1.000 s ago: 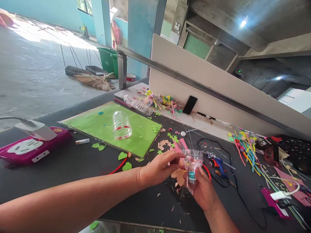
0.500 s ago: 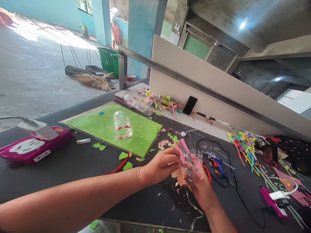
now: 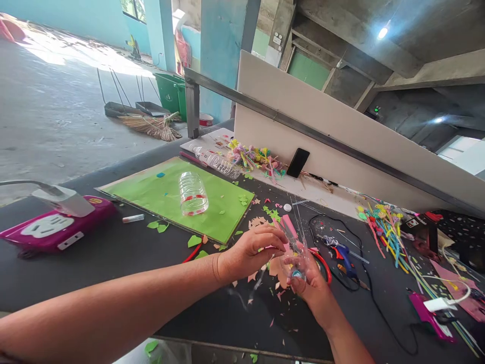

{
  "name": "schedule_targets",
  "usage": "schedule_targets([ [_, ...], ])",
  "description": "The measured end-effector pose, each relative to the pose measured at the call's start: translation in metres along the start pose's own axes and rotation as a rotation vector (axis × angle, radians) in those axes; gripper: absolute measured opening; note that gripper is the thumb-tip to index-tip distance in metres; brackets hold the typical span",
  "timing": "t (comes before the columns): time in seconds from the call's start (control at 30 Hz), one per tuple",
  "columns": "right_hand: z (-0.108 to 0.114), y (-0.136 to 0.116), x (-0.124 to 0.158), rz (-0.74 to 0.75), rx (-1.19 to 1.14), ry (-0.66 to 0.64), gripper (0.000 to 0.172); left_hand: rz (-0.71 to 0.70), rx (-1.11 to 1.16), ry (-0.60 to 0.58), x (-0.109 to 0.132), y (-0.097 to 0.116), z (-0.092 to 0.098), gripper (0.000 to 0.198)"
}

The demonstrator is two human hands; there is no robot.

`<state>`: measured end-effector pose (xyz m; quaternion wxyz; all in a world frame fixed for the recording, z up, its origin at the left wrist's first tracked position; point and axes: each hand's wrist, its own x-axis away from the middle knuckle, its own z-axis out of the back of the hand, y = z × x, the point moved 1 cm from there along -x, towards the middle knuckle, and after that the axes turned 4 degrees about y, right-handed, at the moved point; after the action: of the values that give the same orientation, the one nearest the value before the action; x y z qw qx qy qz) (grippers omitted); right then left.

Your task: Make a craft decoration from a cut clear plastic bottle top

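My right hand [image 3: 312,285] is closed around a piece of clear plastic bottle [image 3: 291,260], with a small blue spot near the thumb. Just to its left is my left hand [image 3: 255,250], fingers bent and pinched at the plastic's edge. A thin pale strand [image 3: 258,283], smeared by motion, hangs below the left fingers. Pink and peach paper scraps [image 3: 278,273] lie under both hands. A pair of scissors with red handles [image 3: 325,265] is partly hidden behind the right hand.
A clear cut bottle piece [image 3: 193,194] stands on green sheets [image 3: 132,188]. A blue glue gun [image 3: 344,258] with a black cord lies right. Purple power strips [image 3: 58,222], a phone [image 3: 298,163] and pipe-cleaner bundles [image 3: 386,230] are around. A white panel [image 3: 303,116] backs the table.
The thin strand has swung from below the right hand to the left, under the left hand. The left hand has shifted slightly, and the plastic piece has tilted in the right hand.
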<state>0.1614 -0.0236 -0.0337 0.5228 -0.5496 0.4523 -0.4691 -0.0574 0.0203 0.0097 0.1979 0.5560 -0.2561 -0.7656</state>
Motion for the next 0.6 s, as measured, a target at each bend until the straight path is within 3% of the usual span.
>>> schedule_targets([
  [0.13, 0.0, 0.0, 0.002, -0.009, 0.015, -0.011, 0.08, 0.093, 0.039, -0.005, 0.002, -0.002, -0.003, 0.02],
  [0.27, -0.001, -0.003, 0.005, 0.009, 0.049, -0.032, 0.083, 0.369, 0.228, 0.009, 0.006, -0.006, -0.006, 0.03],
  [0.4, -0.001, -0.002, 0.007, 0.046, 0.078, -0.058, 0.085, 0.6, 0.449, -0.079, 0.008, -0.009, -0.009, 0.04],
  [0.47, 0.0, 0.0, 0.007, 0.077, 0.09, -0.083, 0.083, 0.597, 0.414, -0.109, 0.007, -0.009, -0.008, 0.04],
  [0.6, 0.002, 0.0, 0.009, 0.094, 0.105, -0.149, 0.078, 0.402, 0.265, -0.121, -0.002, -0.004, 0.001, 0.033],
])
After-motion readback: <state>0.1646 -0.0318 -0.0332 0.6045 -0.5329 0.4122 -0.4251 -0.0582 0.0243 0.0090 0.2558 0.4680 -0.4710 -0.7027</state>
